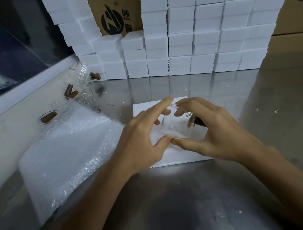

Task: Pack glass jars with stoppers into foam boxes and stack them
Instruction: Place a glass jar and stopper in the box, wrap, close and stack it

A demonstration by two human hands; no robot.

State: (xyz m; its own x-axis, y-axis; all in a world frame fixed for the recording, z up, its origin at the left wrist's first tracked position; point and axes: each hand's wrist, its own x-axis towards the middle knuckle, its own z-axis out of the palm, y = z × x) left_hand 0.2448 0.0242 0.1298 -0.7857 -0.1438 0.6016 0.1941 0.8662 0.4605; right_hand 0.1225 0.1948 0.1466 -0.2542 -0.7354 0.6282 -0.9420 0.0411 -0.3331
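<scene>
Both hands meet over the open foam box [170, 155], which lies on the steel table [173, 204] and serves as landmark here. The left hand [142, 143] and the right hand [212, 133] hold a clear glass jar [175, 129] between them, just above the box's white surface. The left thumb and the right thumb press against the jar's near lower edge, almost touching each other, while the fingers of both hands curl over its far side. So each grip is clamped on the jar. A dark brown stopper [198, 121] shows under the right fingers, at the jar's right side; whether it sits in the jar's mouth cannot be told.

Left of the box, a sheet of bubble wrap [68, 155] is spread on the table. Beyond that sheet, to the far left of the box, more glass jars [84, 84] lie tumbled among loose brown stoppers [71, 93]. Behind the box, stacked white foam boxes [195, 43] form a wall, with brown cardboard cartons [118, 15] behind them.
</scene>
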